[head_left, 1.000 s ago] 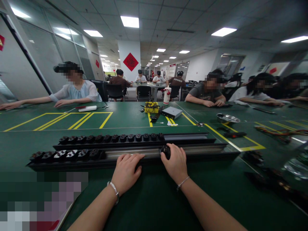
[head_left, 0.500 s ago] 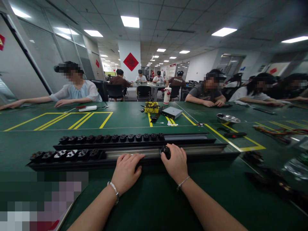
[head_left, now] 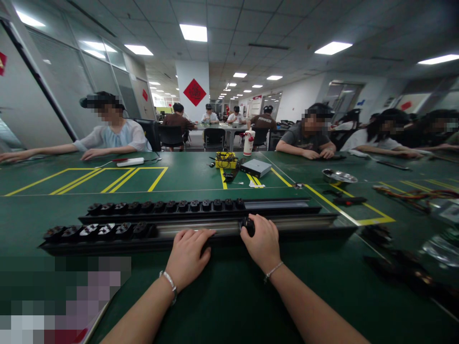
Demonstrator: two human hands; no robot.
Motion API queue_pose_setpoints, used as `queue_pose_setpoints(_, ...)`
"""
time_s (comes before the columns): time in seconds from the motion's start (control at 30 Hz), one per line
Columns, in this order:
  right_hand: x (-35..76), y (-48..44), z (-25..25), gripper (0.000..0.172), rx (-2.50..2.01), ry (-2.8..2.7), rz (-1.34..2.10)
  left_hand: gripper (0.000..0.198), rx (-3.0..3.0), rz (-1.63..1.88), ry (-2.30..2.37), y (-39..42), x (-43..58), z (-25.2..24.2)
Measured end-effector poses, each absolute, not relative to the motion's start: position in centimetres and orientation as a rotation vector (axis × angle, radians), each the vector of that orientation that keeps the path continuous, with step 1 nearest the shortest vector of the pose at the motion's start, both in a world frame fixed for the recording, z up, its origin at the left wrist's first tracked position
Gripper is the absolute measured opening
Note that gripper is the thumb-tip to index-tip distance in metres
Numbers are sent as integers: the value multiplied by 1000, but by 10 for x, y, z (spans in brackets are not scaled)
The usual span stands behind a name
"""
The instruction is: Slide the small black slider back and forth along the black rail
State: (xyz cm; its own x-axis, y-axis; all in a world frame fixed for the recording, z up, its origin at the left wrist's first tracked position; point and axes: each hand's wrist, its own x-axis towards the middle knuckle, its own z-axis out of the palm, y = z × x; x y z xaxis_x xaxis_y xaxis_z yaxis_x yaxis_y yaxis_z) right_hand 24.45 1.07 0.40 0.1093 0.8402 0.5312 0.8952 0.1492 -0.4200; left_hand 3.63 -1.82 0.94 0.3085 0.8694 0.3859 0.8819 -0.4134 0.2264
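Two long black rails lie side by side on the green table. The near rail (head_left: 308, 234) has several black socket modules (head_left: 105, 230) set along its left end, some with pale tops. Around one more black socket module (head_left: 247, 225), at the middle of this rail, the fingers of my right hand (head_left: 263, 241) are closed. My left hand (head_left: 190, 253) rests with its fingers stretched over the near rail's front edge, holding nothing. Behind, the far rail (head_left: 283, 204) carries a row of black modules (head_left: 170, 206) over its left and middle parts.
Farther back are a yellow box (head_left: 226, 160) with black cables, a grey box (head_left: 256, 167) and a white bottle (head_left: 248, 142). On the right are a metal bowl (head_left: 339, 176), coloured wires (head_left: 405, 197) and dark parts (head_left: 378, 234). Other people sit around the table.
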Motion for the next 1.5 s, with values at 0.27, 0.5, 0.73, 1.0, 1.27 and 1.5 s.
queue_pose_setpoints(0.27,246,10,7,33,-1657,-1733,-102,37,-2522,-709,-1685,-18,36,10)
queue_pose_setpoints(0.5,246,10,6,34,-1674,-1722,-111,37,-2527,-713,-1684,-18,36,10)
queue_pose_setpoints(0.73,245,10,8,34,-1682,-1719,-117,38,-2518,-701,-1685,-18,37,10)
queue_pose_setpoints(1.0,244,10,8,34,-1674,-1701,-125,37,-2524,-702,-1685,-18,36,10)
queue_pose_setpoints(1.27,243,10,10,34,-1684,-1695,-108,38,-2522,-713,-1677,-18,36,9)
queue_pose_setpoints(1.5,244,12,8,34,-1680,-1689,-140,38,-2531,-716,-1675,-18,36,10)
